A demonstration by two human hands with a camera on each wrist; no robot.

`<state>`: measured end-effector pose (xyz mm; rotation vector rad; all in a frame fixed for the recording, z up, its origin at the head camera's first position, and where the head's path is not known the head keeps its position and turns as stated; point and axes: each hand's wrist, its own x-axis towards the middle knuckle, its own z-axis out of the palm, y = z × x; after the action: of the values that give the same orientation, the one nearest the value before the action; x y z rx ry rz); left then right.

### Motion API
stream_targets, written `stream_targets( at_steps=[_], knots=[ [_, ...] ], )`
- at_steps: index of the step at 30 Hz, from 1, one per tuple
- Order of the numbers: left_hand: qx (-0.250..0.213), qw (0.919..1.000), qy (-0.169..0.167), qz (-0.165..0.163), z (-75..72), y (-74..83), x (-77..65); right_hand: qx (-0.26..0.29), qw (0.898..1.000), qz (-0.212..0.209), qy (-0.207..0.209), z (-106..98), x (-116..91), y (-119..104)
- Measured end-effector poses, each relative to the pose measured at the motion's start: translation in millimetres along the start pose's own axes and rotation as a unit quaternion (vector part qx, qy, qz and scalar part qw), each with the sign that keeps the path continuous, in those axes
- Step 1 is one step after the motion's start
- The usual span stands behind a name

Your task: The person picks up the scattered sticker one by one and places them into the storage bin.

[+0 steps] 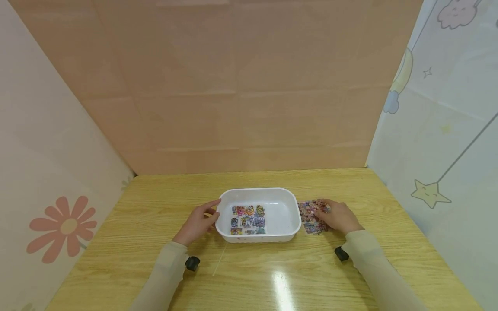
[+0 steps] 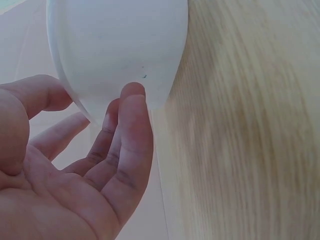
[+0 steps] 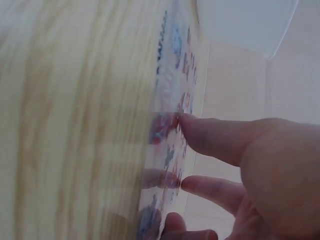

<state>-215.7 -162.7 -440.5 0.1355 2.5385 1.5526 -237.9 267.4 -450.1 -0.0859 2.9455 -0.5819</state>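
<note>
A white oval-cornered plastic basin (image 1: 282, 218) stands mid-table. On the left part of its floor lie small colourful cartoon pictures (image 1: 247, 220) in rows, with purple-outlined lettering among them. My left hand (image 1: 199, 222) holds the basin's left end, thumb and fingers bent at the rim and outer wall (image 2: 120, 50). To the basin's right lies a flat, shiny pack (image 1: 310, 216) densely covered in small coloured pictures. The fingertips of my right hand (image 1: 340, 216) touch its right part; in the right wrist view thumb (image 3: 210, 135) and index finger rest apart on its printed face (image 3: 175, 85).
The wood-grain table (image 1: 268, 268) reaches back to a plain peach-coloured wall (image 1: 233, 108). Pale printed sheets with a flower (image 1: 68, 226) and a star (image 1: 429, 193) flank both sides. A thin pale strand (image 1: 219, 259) lies in front of the basin's left end.
</note>
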Motion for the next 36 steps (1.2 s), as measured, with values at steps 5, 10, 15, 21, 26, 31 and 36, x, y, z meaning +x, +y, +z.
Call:
stream_targets(
  at_steps=[5, 10, 15, 21, 26, 31, 36],
  knots=[
    [-0.001, 1.0, -0.001, 0.001, -0.3, 0.3, 0.6, -0.002, 0.999, 0.031, -0.03, -2.5, 0.2, -0.7],
    [0.002, 1.0, 0.001, 0.001, -0.3, 0.6, 0.6, -0.014, 0.999, 0.037, -0.038, -3.8, 1.0, 0.3],
    [0.001, 1.0, 0.0, -0.003, 0.0, -0.2, 0.0, -0.024, 0.998, 0.036, -0.034, -3.3, 1.0, 1.1],
    [0.0, 1.0, 0.0, -0.004, 0.0, 0.6, -0.6, -0.029, 0.998, 0.048, -0.032, -2.4, 1.0, 0.6],
    [-0.004, 1.0, -0.003, -0.002, -0.4, 2.1, -1.4, -0.036, 0.998, 0.051, -0.026, -2.3, -2.1, -3.0],
    [-0.004, 1.0, -0.001, 0.0, -0.3, 3.2, -2.2, -0.034, 0.998, 0.051, -0.016, -2.7, -3.6, -4.6],
    [-0.002, 1.0, 0.0, 0.0, 0.2, 4.0, -2.2, -0.026, 0.999, 0.047, -0.007, -0.4, -3.1, -2.5]
  ],
)
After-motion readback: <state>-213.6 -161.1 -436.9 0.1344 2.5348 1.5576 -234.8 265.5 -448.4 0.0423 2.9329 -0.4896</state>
